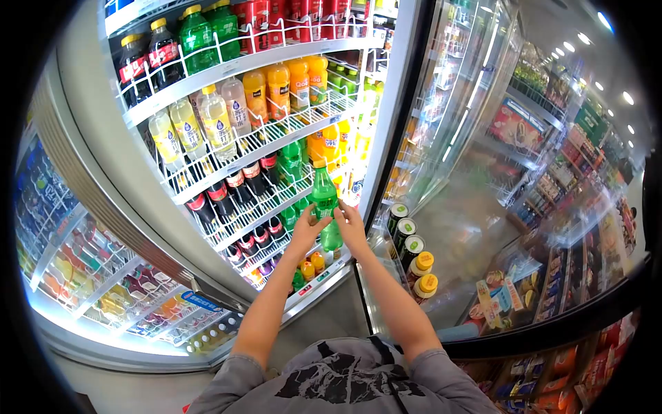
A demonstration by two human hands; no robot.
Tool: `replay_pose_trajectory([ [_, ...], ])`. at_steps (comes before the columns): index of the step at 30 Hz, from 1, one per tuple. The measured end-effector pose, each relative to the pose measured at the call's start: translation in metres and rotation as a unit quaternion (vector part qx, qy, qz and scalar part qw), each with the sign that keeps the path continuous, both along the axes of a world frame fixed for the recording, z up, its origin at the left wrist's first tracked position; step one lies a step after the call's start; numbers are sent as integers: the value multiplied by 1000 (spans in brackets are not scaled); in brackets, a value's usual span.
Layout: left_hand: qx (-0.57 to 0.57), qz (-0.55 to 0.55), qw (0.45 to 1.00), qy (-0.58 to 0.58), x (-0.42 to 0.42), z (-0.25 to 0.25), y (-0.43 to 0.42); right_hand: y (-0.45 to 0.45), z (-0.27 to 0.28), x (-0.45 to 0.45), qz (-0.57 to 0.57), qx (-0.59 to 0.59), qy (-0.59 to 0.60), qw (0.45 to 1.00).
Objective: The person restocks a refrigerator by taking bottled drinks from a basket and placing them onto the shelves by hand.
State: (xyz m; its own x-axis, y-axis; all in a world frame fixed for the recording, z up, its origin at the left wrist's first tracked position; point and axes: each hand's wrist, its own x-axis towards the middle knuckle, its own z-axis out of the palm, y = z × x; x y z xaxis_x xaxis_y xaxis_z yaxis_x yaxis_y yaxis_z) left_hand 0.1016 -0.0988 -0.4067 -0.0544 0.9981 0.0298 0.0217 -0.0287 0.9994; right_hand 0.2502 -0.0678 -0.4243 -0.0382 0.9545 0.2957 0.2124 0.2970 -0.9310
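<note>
A green soda bottle (323, 192) with a green cap stands almost upright between my hands, in front of the cooler's wire shelves. My left hand (307, 229) grips its left side, the thumb lying across the front. On the other side, my right hand (350, 224) holds the bottle's right edge with bent fingers. Behind it, more green bottles (292, 159) fill a shelf beside dark cola bottles (254, 179). Orange drink bottles (324, 143) stand just behind and above the cap.
The cooler's glass door (448, 228) is swung wide to my right. Several cans and yellow-capped bottles (422, 265) show along the door. Clear lemon-drink bottles (219, 127) and red cans (303, 19) occupy upper shelves. Another lit cooler (103, 276) is on the left.
</note>
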Motion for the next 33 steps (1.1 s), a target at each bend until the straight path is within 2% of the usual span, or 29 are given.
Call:
replay_pose_trajectory([
  [5, 51, -23, 997, 53, -7, -3, 32, 22, 5, -3, -7, 34, -40, 999],
  [7, 16, -14, 994, 108, -10, 10, 37, 31, 1, -6, -6, 42, -23, 999],
  [9, 52, 9, 988, 146, -16, -8, 60, 48, 2, -9, 3, 28, -30, 999],
  [11, 141, 60, 963, 223, -19, -15, 87, 70, 8, -12, 19, 36, -17, 999],
  [12, 130, 87, 955, 251, -18, -7, 93, 79, 15, -14, 24, 45, -35, 998],
  [15, 161, 139, 946, 243, -15, -1, 124, 110, 31, -22, 62, 84, 1, 995],
  [17, 151, 156, 944, 248, -13, 8, 141, 129, 38, -29, 48, 84, -25, 995],
  [19, 196, 170, 927, 270, -14, 12, 160, 147, 44, -35, 46, 94, 4, 995],
  [23, 208, 197, 927, 241, -18, 5, 189, 191, 24, -49, 83, 100, 37, 991],
  [25, 214, 212, 923, 239, -18, -1, 198, 207, 16, -53, 85, 124, -4, 989],
  [28, 243, 236, 922, 187, -17, -8, 214, 227, 8, -56, 119, 103, 32, 987],
  [31, 231, 243, 919, 207, -18, -17, 224, 241, 2, -56, 103, 146, -23, 984],
  [33, 230, 253, 914, 219, -17, -25, 228, 245, -7, -57, 104, 143, -19, 984],
])
